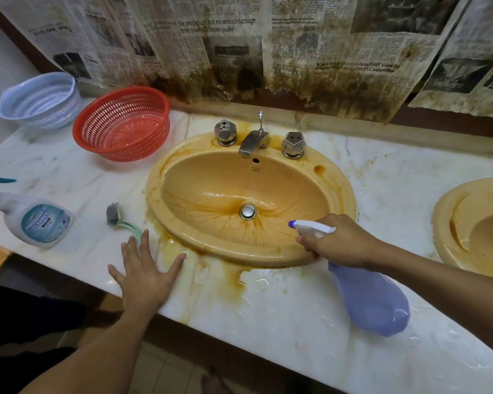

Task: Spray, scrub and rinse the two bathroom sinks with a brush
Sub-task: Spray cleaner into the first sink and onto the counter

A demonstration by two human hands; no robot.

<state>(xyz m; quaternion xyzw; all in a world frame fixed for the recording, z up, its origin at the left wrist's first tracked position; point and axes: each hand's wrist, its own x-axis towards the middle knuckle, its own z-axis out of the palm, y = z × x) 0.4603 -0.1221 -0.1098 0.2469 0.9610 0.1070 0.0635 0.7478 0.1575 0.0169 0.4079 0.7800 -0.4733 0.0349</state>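
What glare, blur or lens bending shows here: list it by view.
Head view: the wide-angle lens bows the counter edge and stretches the second sink at the right border; head view: wet glare glints on the marble beside the purple spray bottle and around the drain; no marked blur, even light.

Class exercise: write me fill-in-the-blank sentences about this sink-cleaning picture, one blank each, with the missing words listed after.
1. The right hand grips a ___ spray bottle.
2. The brush lies on the counter, to the ___ of the sink.
3. The basket nearest the sink is ___.
4. The cleaner bottle lies on its ___.

Missing words: purple; left; red; side.
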